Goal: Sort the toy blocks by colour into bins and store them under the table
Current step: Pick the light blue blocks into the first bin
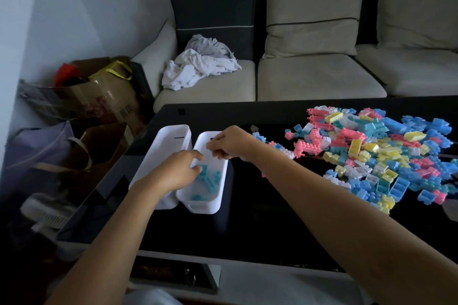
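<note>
Beige sofa (309, 77) runs along the back, roughly 12 to 2 o'clock. A dark cushion (213, 20) with a thin pale stripe stands upright at 12, and two beige cushions (312, 17) lean to its right. On the seat just below the dark one there's a crumpled heap of white laundry (195, 69) with a grey piece (208, 46) on top. On the floor at 10 sits a brown paper bag (99, 91) with yellow handles, with a purple bag (37, 146) at 9. Something white at 8, can't tell what.
</note>
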Motion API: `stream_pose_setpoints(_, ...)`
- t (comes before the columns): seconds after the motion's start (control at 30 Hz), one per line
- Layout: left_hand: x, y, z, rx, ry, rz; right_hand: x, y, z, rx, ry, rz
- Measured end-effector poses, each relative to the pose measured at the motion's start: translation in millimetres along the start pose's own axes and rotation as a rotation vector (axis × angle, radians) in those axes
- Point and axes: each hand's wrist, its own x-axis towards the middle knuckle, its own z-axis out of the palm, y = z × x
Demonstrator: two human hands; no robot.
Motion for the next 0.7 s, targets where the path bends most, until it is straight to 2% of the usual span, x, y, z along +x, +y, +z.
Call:
stream_pose_setpoints(0.1, 0, -6, 1, -0.001, 0.009, -0.022, 9, -7, 18, -0.049, -0.002, 0.068)
stream_pose_setpoints(0.17, 0, -8, -1, 0.0, 0.017, -0.025, 12, -6, 19, 0.044, 0.001, 0.069)
stream_pose_setpoints(0.27, -1, -6, -4, -0.048, 0.027, -0.022, 1, -6, 5, -0.258, 0.011, -0.092)
stream_pose_setpoints(0.33, 2, -1, -5, -0.094, 0.065, -0.015, 1, -1, -11, -0.212, 0.12, -0.106)
stream_pose_setpoints(0.4, 7, 10, -5, -0.137, 0.113, 0.023, 4, 11, -37, -0.39, 0.253, -0.168)
stream_pose_setpoints(0.47, 15, 28, -3, -0.131, 0.13, 0.094, -1, 27, -70, -0.552, 0.248, -0.12)
stream_pose_setpoints(0.6, 40, 69, 7, -0.089, 0.054, 0.244, -11, 65, -129, -0.731, 0.266, -0.016)
stream_pose_setpoints(0.7, 66, 101, 19, -0.105, -0.082, 0.285, -19, 92, -147, -0.767, 0.179, 0.011)
